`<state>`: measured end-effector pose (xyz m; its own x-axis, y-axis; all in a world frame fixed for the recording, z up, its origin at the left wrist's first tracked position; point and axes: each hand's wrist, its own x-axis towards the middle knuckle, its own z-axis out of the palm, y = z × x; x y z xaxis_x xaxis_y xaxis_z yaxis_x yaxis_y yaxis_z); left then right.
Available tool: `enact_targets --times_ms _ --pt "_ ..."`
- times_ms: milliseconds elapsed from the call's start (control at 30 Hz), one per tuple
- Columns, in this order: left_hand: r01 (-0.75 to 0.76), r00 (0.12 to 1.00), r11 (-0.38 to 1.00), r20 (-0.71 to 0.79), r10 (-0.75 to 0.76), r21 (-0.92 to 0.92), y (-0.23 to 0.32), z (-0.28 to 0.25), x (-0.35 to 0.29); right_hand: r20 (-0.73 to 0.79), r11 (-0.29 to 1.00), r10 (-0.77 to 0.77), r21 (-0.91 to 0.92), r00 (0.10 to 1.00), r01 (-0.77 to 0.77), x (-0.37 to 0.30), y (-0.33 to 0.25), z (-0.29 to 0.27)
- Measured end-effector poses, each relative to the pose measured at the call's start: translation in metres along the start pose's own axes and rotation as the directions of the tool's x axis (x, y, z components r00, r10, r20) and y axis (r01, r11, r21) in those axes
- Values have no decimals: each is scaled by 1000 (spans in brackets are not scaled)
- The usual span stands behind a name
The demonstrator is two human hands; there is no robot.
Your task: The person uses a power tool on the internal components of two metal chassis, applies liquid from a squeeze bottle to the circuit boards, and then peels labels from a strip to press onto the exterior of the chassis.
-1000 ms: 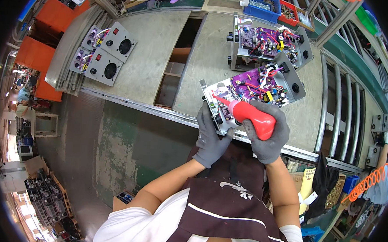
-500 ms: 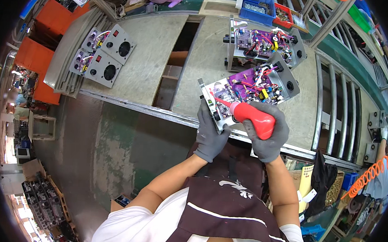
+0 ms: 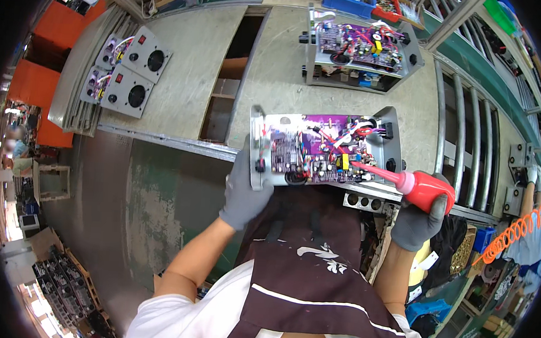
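My left hand [image 3: 244, 195], in a grey glove, grips the left end of an open metal chassis [image 3: 256, 153]. Inside the chassis lies a purple circuit board [image 3: 312, 140] crowded with components and wires. My gloved right hand [image 3: 415, 227] is wrapped round a red squeeze bottle [image 3: 429, 193] with a pink collar and a long thin nozzle. The nozzle points left over the board's right part, its tip by a yellow component [image 3: 342, 162]; whether it touches cannot be made out. The chassis sits at the table's near edge, slightly tilted towards me.
Behind it on the table [image 3: 276, 53] stand similar open chassis [image 3: 355, 78], apparently stacked. Two grey units with fans [image 3: 126, 93] sit at the left. A metal roller conveyor [image 3: 460, 139] runs along the right. Blue [image 3: 348, 3] and red [image 3: 386, 7] parts bins lie at the back.
The chassis has swung from slanted to nearly level and come nearer to me, away from the rear units. My right hand with the squeeze bottle has moved right, its nozzle leaving the chassis's left end.
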<state>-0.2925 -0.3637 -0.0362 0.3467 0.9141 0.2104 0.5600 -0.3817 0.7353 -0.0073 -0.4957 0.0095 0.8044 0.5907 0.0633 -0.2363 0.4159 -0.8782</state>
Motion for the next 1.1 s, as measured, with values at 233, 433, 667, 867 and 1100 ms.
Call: enact_targets --times_ms 233,433,667,867,1100 --pt "219 918 974 325 -225 55 4 -25 100 124 999 46 -25 991 -43 -16 12 19" --pt "296 894 949 382 -234 -111 -12 -17 162 333 912 -60 -365 941 187 -46 46 49" --pt "363 854 919 447 -265 -150 5 -12 180 717 700 -251 -329 650 633 -44 111 48" --pt "376 850 915 448 -277 -148 -1 -7 182 779 597 -320 -275 539 753 -42 128 59" --pt "398 833 906 470 -291 -146 7 -8 183 847 511 -316 -227 427 829 -38 125 61"
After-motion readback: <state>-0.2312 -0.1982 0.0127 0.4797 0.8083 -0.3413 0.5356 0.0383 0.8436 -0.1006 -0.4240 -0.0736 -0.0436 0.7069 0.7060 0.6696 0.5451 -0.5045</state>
